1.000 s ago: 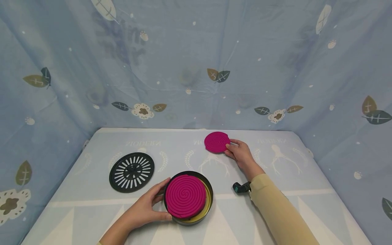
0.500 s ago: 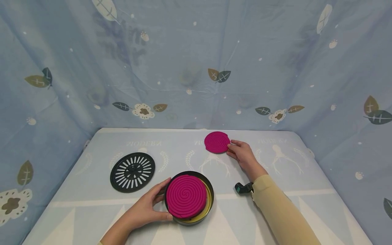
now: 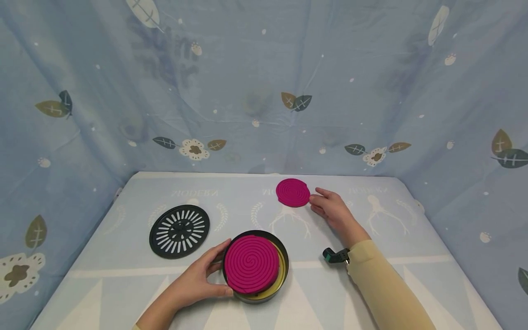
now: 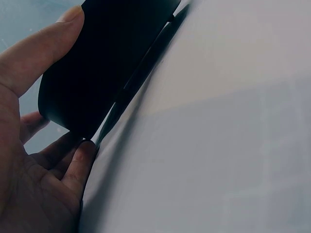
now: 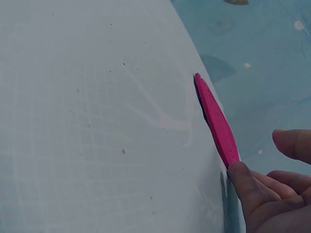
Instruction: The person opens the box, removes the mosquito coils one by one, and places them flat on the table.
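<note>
In the head view, my left hand holds a round tin by its left side, thumb in front and fingers behind. Magenta spiral mosquito coils sit stacked inside it, over a yellow bottom. The left wrist view shows the tin's dark side between thumb and fingers. A single mosquito coil lies flat near the table's back edge. Beside its right edge is my right hand. In the right wrist view a fingertip touches the end of this coil, while the thumb stands well apart.
A black slotted round lid lies on the table left of the tin. A patterned blue curtain rises behind the table's back edge. A black wrist device sticks out from the right sleeve.
My right hand has let go of the single coil and drawn slightly back to the right; the thumb and fingers have parted. My left hand stays on the tin.
</note>
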A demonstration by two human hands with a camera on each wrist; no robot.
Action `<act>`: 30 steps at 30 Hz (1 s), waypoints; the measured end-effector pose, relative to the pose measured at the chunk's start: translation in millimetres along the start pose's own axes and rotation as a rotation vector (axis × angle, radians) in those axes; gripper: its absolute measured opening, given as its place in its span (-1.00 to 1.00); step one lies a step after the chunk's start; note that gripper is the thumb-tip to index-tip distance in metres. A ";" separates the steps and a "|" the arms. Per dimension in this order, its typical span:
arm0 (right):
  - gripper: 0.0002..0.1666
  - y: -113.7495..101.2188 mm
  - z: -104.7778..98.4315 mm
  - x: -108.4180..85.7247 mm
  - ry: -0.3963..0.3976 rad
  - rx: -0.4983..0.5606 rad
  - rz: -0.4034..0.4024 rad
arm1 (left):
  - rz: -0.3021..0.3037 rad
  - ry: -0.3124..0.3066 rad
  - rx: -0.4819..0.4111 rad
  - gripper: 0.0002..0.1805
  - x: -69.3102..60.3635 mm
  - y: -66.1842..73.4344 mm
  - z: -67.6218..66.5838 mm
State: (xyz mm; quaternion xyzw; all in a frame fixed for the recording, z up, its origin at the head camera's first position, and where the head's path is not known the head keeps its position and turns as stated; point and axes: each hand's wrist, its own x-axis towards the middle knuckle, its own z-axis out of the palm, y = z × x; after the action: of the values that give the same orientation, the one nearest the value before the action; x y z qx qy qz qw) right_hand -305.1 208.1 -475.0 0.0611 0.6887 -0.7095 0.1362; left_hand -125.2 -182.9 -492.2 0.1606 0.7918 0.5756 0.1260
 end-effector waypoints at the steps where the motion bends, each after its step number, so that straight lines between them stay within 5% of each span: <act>1: -0.19 -0.1 -0.5 -0.6 -0.005 -0.005 0.000 | 0.002 0.000 -0.001 0.28 0.0 0.0 -0.1; 15: -0.17 0.6 -0.5 -6.2 -0.023 0.020 -0.006 | 0.023 -0.009 -0.017 0.27 1.1 -2.6 1.0; 30: -0.15 -9.0 7.5 -42.7 -0.117 -0.009 -0.070 | 0.005 -0.009 -0.013 0.27 -0.5 0.3 0.6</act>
State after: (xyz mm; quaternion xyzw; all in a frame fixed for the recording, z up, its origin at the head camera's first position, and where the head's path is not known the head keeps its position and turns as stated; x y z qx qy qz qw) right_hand -266.0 205.4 -454.3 -0.0053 0.6845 -0.7130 0.1517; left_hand -124.5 -182.5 -492.1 0.1645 0.7870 0.5805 0.1293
